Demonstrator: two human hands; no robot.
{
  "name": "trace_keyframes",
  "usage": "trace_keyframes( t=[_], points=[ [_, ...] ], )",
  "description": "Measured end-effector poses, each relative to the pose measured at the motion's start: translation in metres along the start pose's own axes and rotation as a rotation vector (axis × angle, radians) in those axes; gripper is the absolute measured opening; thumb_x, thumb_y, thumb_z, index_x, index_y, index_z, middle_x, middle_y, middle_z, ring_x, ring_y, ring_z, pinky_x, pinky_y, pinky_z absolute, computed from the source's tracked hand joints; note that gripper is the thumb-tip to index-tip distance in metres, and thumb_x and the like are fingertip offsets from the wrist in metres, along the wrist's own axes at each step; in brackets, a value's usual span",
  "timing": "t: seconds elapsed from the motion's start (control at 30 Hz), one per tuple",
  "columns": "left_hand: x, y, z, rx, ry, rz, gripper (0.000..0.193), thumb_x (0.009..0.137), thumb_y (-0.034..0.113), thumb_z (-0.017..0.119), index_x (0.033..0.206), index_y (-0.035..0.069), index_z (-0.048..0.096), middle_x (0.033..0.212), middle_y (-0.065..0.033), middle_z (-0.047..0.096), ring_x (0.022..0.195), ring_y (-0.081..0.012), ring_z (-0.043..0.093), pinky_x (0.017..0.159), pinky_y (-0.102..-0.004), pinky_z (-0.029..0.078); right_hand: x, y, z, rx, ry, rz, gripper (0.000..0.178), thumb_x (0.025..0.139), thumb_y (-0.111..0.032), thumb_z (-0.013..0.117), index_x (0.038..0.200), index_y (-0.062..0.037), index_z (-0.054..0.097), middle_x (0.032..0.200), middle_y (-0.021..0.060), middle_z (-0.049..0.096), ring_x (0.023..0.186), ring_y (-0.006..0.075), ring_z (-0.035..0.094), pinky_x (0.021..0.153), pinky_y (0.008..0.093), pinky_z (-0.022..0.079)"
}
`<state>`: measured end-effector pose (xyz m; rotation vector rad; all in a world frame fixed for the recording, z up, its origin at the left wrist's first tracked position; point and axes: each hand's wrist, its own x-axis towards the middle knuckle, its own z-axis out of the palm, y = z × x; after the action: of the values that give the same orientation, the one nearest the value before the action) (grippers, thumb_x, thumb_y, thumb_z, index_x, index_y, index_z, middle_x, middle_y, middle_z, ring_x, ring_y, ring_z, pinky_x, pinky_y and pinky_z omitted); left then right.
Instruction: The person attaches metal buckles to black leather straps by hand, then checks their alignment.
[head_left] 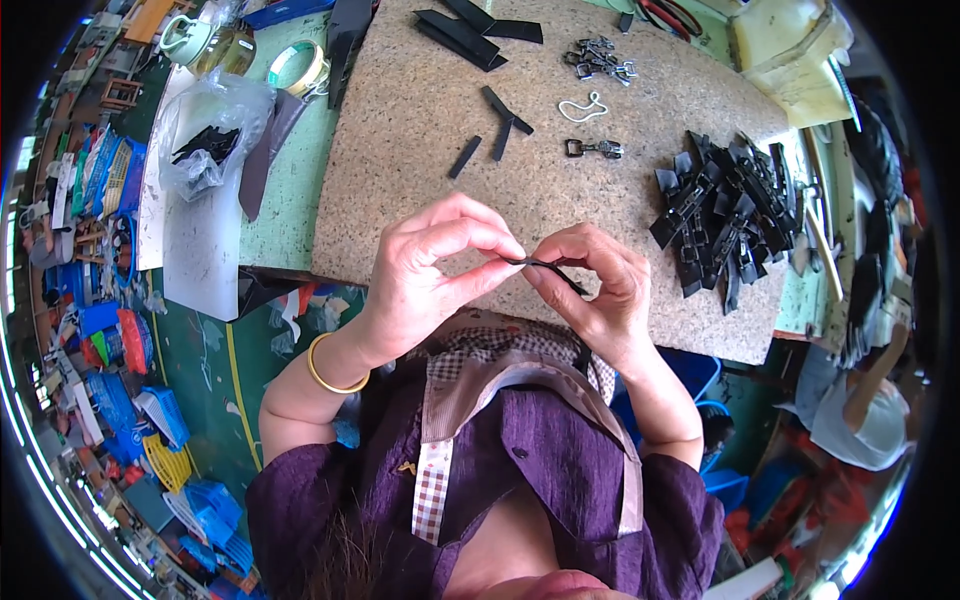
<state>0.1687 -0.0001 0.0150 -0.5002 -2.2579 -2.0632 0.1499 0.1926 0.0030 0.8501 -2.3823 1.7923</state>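
My left hand [440, 262] and my right hand [598, 282] meet above the near edge of a speckled board [390, 130]. A narrow black strip [562, 273] runs between them, pinched by thumb and forefinger of each hand. Its left end is hidden by my left fingertips. Beyond my hands lie a short black strip [465, 157], a forked pair of strips [507, 125], a metal swivel clasp [594, 149] and a loop of white cord [584, 106]. To the right is a heap of black straps with metal fittings [722, 215].
More metal clasps [600, 62] and wide black strips [470, 38] lie farther back. At left are a plastic bag with black scraps [212, 135], a tape roll [297, 68] and a glass jar [222, 48]. A yellowish bin [790, 45] stands back right; another person [860, 415] sits at right.
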Motion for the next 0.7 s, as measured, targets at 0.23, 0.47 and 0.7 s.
trace_keyframes(
  t=[0.23,0.47,0.7],
  points=[
    [-0.006,0.000,0.005,0.226,-0.023,0.082,0.016,0.072,-0.002,0.072,0.085,0.002,0.063,0.082,-0.0077,0.064,0.075,-0.0200,0.064,0.065,-0.0286,0.051,-0.006,-0.004,0.007,-0.019,0.062,-0.024,0.015,0.069,0.004,0.070,0.078,-0.0021,0.059,0.075,0.0065,0.061,0.063,0.0162,0.063,0.054,0.0254,0.051],
    [-0.009,-0.010,0.005,0.120,-0.052,0.039,0.013,0.076,0.000,0.071,0.086,0.002,0.064,0.082,-0.0075,0.064,0.077,-0.0184,0.064,0.067,-0.0274,0.051,-0.008,0.000,0.016,-0.144,0.089,0.018,0.016,0.068,0.003,0.068,0.079,-0.0036,0.058,0.076,0.0054,0.060,0.065,0.0157,0.062,0.052,0.0259,0.050],
    [0.000,-0.011,-0.006,-0.144,-0.290,-0.269,0.017,0.084,0.004,0.066,0.100,0.001,0.067,0.083,-0.0033,0.066,0.078,-0.0090,0.061,0.071,-0.0232,0.050,0.001,-0.003,-0.014,0.211,-0.223,0.185,0.018,0.073,0.003,0.067,0.087,-0.0075,0.064,0.082,0.0023,0.063,0.072,0.0117,0.063,0.052,0.0237,0.051]
  ],
)
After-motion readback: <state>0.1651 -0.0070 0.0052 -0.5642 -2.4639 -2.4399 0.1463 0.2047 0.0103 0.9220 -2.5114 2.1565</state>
